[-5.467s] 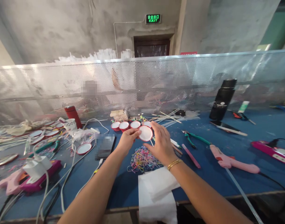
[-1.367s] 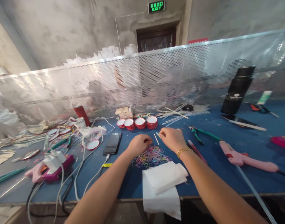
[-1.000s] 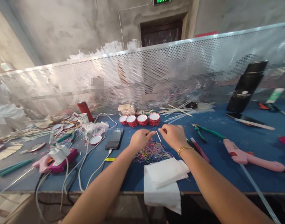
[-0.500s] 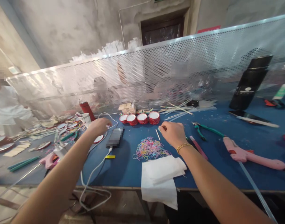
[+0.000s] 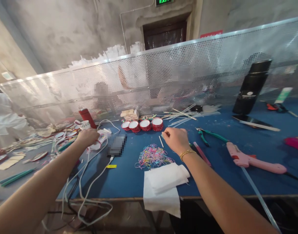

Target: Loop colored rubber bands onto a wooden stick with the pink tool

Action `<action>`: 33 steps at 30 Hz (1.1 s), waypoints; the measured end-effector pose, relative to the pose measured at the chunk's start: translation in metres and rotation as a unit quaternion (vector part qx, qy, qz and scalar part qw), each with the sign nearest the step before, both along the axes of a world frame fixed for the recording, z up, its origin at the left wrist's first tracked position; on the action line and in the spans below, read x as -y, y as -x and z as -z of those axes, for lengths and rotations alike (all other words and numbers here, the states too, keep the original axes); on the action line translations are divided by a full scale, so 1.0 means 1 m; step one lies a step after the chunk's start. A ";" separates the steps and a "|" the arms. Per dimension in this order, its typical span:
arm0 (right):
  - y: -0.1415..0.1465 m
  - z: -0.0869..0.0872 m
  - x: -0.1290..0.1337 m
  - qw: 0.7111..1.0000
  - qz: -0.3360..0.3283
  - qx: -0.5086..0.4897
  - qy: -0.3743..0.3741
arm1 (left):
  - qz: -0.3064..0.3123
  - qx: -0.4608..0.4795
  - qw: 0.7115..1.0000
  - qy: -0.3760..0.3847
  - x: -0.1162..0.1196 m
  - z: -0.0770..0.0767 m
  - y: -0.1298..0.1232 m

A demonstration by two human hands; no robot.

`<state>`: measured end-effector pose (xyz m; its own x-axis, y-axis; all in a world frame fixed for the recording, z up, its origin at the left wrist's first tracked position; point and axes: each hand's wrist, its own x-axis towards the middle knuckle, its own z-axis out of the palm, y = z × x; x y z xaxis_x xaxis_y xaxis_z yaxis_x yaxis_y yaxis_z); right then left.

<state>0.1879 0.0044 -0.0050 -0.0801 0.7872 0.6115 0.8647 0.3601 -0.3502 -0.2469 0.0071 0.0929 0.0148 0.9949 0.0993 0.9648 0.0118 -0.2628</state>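
My left hand point(image 5: 87, 137) reaches to the left side of the table, over a round red-rimmed white disc point(image 5: 97, 145) and beside a patterned white cup point(image 5: 85, 124). Its fingers point down and are partly hidden, so their grip is unclear. My right hand point(image 5: 175, 139), with a gold bracelet at the wrist, is closed in a pinch above the table; whatever is between its fingertips is too small to make out. Close by lie a short white stick point(image 5: 161, 141) and a pile of colourful elastic loops point(image 5: 154, 156). Behind them stand several red-sided, white-topped round pieces point(image 5: 145, 124).
A phone point(image 5: 117, 145) with a white cable lies centre-left. White cloth point(image 5: 163, 182) hangs over the front edge. To the right are green-handled pliers point(image 5: 213, 135), a pink glue gun point(image 5: 253, 159) and a black flask point(image 5: 252, 87). A perforated metal screen point(image 5: 139, 84) runs behind.
My left hand has moved left and slightly down, from beside the phone to over the disc. My right hand keeps its pinch near the white stick. The view has shifted slightly.
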 end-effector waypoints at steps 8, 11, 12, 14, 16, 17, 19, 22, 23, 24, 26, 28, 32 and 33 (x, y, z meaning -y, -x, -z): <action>0.000 -0.007 0.002 0.990 -0.081 -0.110 0.029 | -0.024 0.256 0.936 -0.239 0.022 -0.021 -0.112; 0.002 -0.005 0.001 0.951 -0.191 -0.228 0.084 | 0.058 0.393 0.908 -0.133 0.017 0.027 -0.183; 0.003 -0.003 -0.001 0.932 -0.227 -0.259 0.109 | 0.073 0.400 0.906 -0.121 0.013 0.043 -0.203; 0.005 0.001 -0.005 0.905 -0.270 -0.290 0.155 | 0.096 0.415 0.895 -0.136 0.004 0.068 -0.233; 0.006 0.005 -0.010 0.907 -0.261 -0.286 0.164 | 0.099 0.437 0.882 -0.144 -0.005 0.083 -0.250; 0.005 0.006 -0.012 0.914 -0.248 -0.283 0.152 | 0.107 0.446 0.878 -0.140 -0.009 0.087 -0.254; 0.004 0.008 -0.016 0.920 -0.228 -0.290 0.129 | 0.122 0.484 0.859 -0.115 -0.013 0.092 -0.256; 0.002 0.007 -0.019 0.916 -0.236 -0.305 0.114 | 0.137 0.571 0.805 -0.079 -0.014 0.098 -0.253; 0.002 0.007 -0.018 0.917 -0.239 -0.301 0.107 | 0.147 0.589 0.791 -0.076 -0.014 0.101 -0.252; 0.001 0.007 -0.018 0.921 -0.238 -0.292 0.097 | 0.155 0.598 0.783 -0.077 -0.013 0.103 -0.251; 0.001 0.007 -0.018 0.939 -0.212 -0.262 0.074 | 0.171 0.599 0.778 -0.085 -0.012 0.107 -0.249; -0.001 0.008 -0.018 0.958 -0.164 -0.228 0.062 | 0.186 0.597 0.776 -0.084 -0.013 0.110 -0.248; -0.003 0.008 -0.018 0.976 -0.099 -0.183 0.057 | 0.230 0.597 0.766 -0.059 -0.016 0.114 -0.248; -0.003 0.007 -0.018 0.978 -0.094 -0.176 0.055 | 0.247 0.592 0.765 -0.058 -0.016 0.114 -0.249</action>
<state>0.1907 0.0219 -0.0124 -0.0288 0.8414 0.5396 0.6053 0.4443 -0.6604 0.0017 0.0236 -0.0210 0.2180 0.8807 0.4204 0.4207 -0.4735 0.7738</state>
